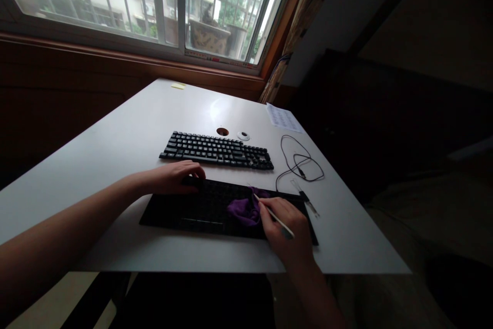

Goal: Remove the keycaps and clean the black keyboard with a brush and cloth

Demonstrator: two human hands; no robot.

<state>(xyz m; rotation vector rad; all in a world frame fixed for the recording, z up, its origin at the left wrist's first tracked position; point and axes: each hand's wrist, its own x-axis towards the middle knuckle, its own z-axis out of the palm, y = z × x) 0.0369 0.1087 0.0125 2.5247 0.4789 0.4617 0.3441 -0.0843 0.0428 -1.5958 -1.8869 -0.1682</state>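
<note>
A black keyboard base (173, 208) without its keycaps lies near the front of the white table. At its upper left edge, my left hand (181, 176) is closed, with the fingers bent over the edge and the thumb on the top face. My right hand (287, 221) pinches a thin pale stick (275, 215) over the right part of the base. The stick's tip meets a crumpled purple cloth (246, 210) that lies on the base beside my fingers. Behind the base, the removed keycaps (210, 149) stand in rows in keyboard layout.
A thin black cable (304, 177) loops on the right, with a small wire tool (306, 198) beside the base. Behind the keycaps are a round table hole (222, 132) and a white ring (243, 136). Printed paper (284, 117) lies at the right edge, a yellow slip (177, 85) at the back.
</note>
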